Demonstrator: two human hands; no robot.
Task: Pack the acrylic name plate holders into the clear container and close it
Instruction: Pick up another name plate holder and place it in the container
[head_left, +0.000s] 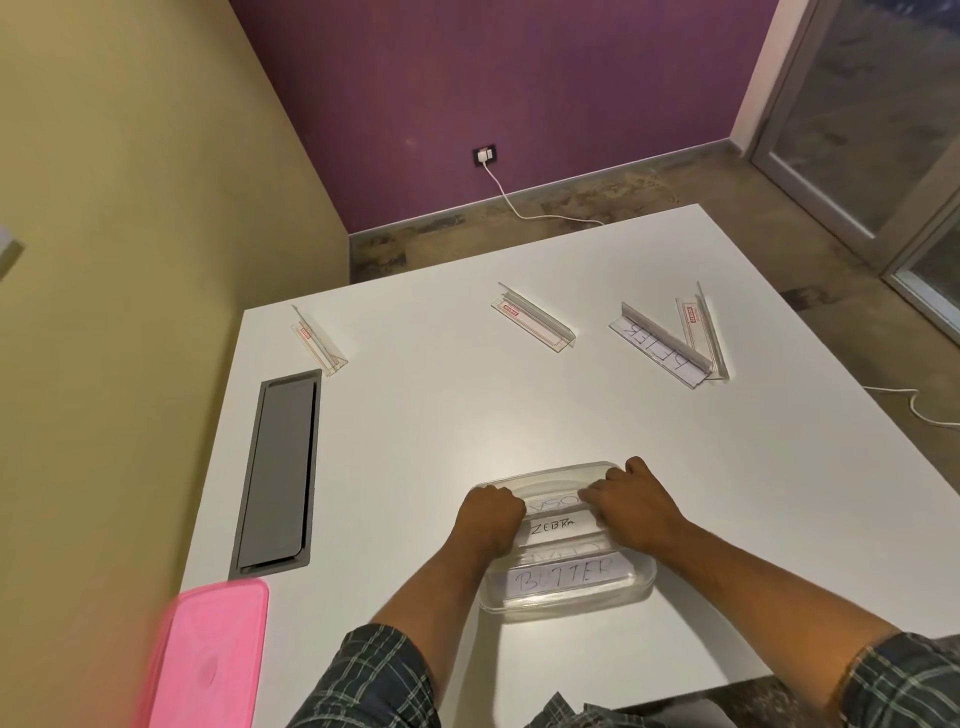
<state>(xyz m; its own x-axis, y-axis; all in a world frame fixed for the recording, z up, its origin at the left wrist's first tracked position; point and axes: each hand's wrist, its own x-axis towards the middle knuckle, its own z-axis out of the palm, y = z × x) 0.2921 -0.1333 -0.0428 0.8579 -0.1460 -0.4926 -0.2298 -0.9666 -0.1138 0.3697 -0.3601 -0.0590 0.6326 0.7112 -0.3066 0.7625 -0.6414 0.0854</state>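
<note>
Clear rounded-rectangle container (571, 592) on smooth white counter (415, 441), near edge; inside, glossy acrylic holders, among them "ZEBRA" holder (558, 526) and "BUTTER" holder (563, 574). We see left hand (491, 517) and right hand (631, 506), fingers curled, gripping opposite ends of "ZEBRA" holder in container. Four angled transparent holders lie well apart at far side: one left (318, 340), one centre (535, 325), "PETER" holder (660, 345) touching another (704, 332). Matte pink lid (208, 660) at near-left corner.
</note>
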